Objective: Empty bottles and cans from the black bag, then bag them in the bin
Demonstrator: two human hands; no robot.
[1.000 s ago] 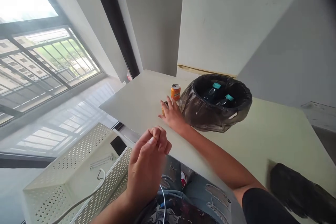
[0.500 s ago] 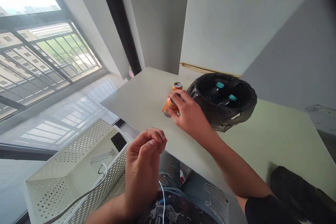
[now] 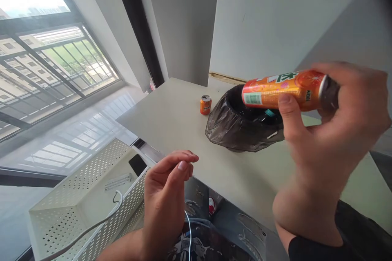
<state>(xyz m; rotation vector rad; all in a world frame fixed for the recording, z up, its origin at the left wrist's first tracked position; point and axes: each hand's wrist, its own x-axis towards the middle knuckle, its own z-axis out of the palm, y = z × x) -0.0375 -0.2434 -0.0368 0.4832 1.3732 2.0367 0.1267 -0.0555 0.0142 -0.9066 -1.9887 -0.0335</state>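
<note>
My right hand (image 3: 333, 130) is wrapped round an orange soda can (image 3: 275, 91), thumb along its side. The can lies nearly level in the air above the black-bagged bin (image 3: 235, 126), partly covering its opening. A teal bottle cap (image 3: 269, 113) shows inside the bin. A second orange soda can (image 3: 205, 105) stands upright on the table, left of the bin, its top opened. Near the front table edge, my left hand (image 3: 168, 183) has its fingers curled together and the thumb against them, with nothing visible in it.
On the left a perforated white basket (image 3: 58, 200) holds a dark phone-like slab (image 3: 137, 164), a clear packet (image 3: 118, 182) and a cable (image 3: 119, 200). The pale table (image 3: 171, 110) reaches back to the wall. Dark cloth (image 3: 361, 224) lies at right.
My right hand has lifted one orange can off the table and carried it right, over the bin. My left hand stays in place, its index finger slightly straighter.
</note>
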